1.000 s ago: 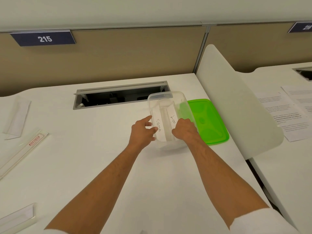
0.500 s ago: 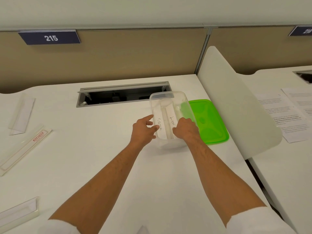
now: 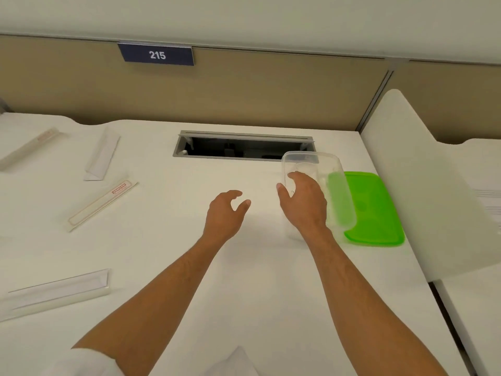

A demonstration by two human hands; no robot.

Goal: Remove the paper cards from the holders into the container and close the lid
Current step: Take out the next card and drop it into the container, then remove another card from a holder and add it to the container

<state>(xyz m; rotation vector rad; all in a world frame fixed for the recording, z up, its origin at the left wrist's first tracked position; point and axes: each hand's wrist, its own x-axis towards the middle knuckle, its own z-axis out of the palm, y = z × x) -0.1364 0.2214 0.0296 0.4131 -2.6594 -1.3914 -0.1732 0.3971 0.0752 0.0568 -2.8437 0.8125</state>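
A clear plastic container (image 3: 336,169) stands on the white desk, and the green lid (image 3: 371,210) lies flat beside it on the right. My right hand (image 3: 305,203) hovers over the container's near left part with fingers relaxed and nothing in them; it hides most of the inside, so the cards there barely show. To the left of the container, apart from it, my left hand (image 3: 226,213) is over bare desk, fingers loosely spread and empty. Several clear card holders lie on the left; the holder with a red label (image 3: 100,204) is the closest to my left hand.
Other holders lie at the far left (image 3: 25,149), at the back left (image 3: 101,156) and near the front left (image 3: 54,291). An open cable slot (image 3: 244,146) runs behind the container. A white divider panel (image 3: 423,191) stands at the right. A white folded piece (image 3: 233,362) shows at the bottom edge.
Both hands have let go of the container. My left hand has drawn away to the left, and my right hand has lifted over it. The view has turned left, showing more holders.
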